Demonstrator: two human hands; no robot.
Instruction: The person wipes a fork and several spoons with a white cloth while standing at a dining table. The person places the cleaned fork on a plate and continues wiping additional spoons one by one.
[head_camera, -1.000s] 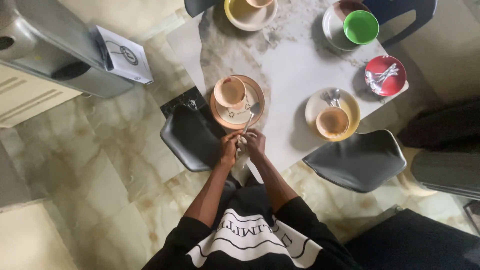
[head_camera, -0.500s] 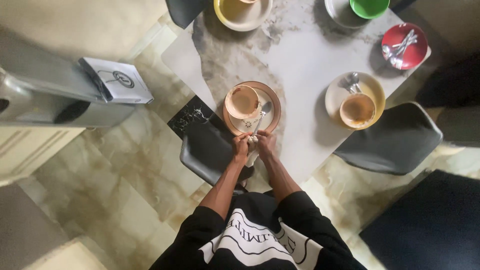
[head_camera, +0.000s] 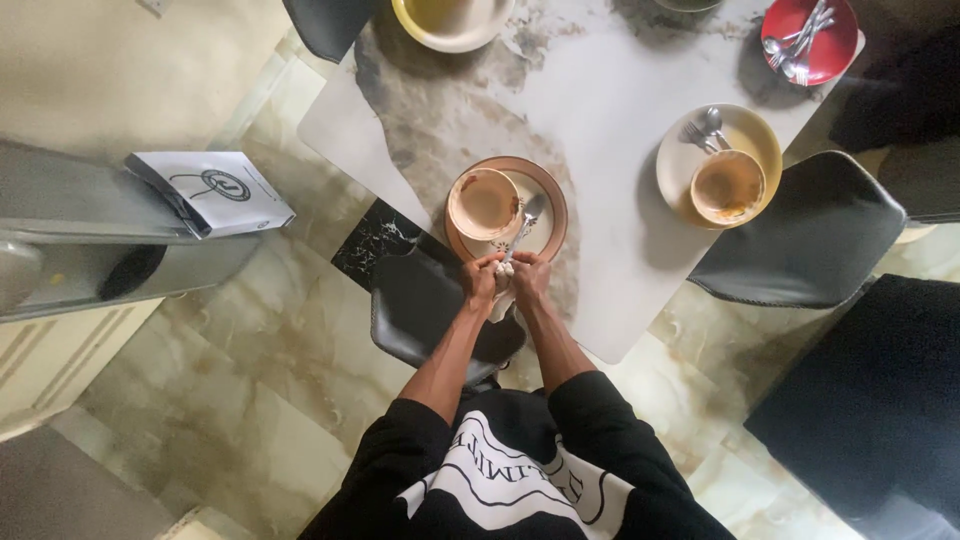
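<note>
- My left hand and right hand are clamped together on a spoon and white cloth.
- Marbled white bench, glossy beige floor tiles, dark chairs.

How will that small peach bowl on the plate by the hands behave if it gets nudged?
The peach bowl looks like glazed ceramic, so probably rigid and breakable. It sits off-centre on the brown-rimmed plate, so a push would likely slide it across the glaze rather than tip it. It looks shallow and wide, so probably stable.

A bowl is set on a plate at the counter's near edge (a spoon beside it); a second bowl-and-plate set is placed right, a chair nearer.
</note>
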